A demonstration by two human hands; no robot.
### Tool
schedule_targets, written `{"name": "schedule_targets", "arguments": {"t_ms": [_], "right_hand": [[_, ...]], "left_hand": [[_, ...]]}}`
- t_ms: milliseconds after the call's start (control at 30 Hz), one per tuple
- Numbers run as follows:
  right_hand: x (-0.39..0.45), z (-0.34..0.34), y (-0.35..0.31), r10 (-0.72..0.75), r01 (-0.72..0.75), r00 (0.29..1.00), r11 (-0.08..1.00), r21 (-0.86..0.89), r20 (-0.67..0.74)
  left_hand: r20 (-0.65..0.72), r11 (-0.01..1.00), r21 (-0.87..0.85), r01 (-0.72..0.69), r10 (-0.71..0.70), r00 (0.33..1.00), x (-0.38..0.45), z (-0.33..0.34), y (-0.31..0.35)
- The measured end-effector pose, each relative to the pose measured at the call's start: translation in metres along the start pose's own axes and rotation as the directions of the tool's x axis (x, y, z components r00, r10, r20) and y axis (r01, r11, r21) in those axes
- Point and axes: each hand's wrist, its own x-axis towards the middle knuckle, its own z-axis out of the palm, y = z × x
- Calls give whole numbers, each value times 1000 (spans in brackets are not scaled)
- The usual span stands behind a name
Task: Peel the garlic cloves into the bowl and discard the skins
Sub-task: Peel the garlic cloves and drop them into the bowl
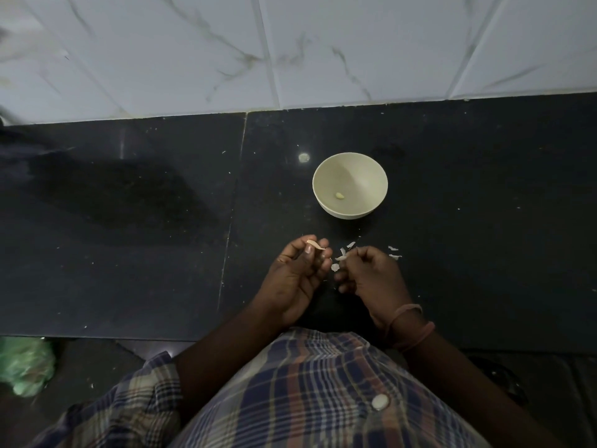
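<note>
— Holding what?
— My left hand [298,273] pinches a garlic clove [315,244] near the bowl [350,185]; my right hand [368,273] pinches papery skin [341,257]. Small, slippery, I'd judge; grip the tips.

The left hand [298,273] pinches a garlic clove [315,244]; the right hand [371,273] pinches a skin [340,257]. Skins [394,252] lie on the dark counter [129,237] near the bowl [350,185], which holds one peeled clove [340,195].

Peeled clove [340,195] in cream bowl [326,171]
</note>
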Motion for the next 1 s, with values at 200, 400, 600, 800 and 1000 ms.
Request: {"name": "schedule_targets", "arguments": {"t_ms": [200,400,600,800,1000], "right_hand": [[4,1,-2,-291,250,953,910,-332,-81],[8,2,-4,-372,345,928,849,-401,11],[14,-2,-3,-540,546,827,701,-458,159],[22,-3,-4,-533,557,822,676,-482,203],[19,-1,-12,-343,356,934,881,-311,96]], "left_hand": [[11,998,64,1,-1,1000,0,1,0],[-2,987,157,13,-13,1000,-1,1,2],[-5,977,211,38,-38,999,1,0,2],[-38,955,295,33,-23,999,2,2,2],[-40,956,287,-60,74,996,3,4,1]]}}
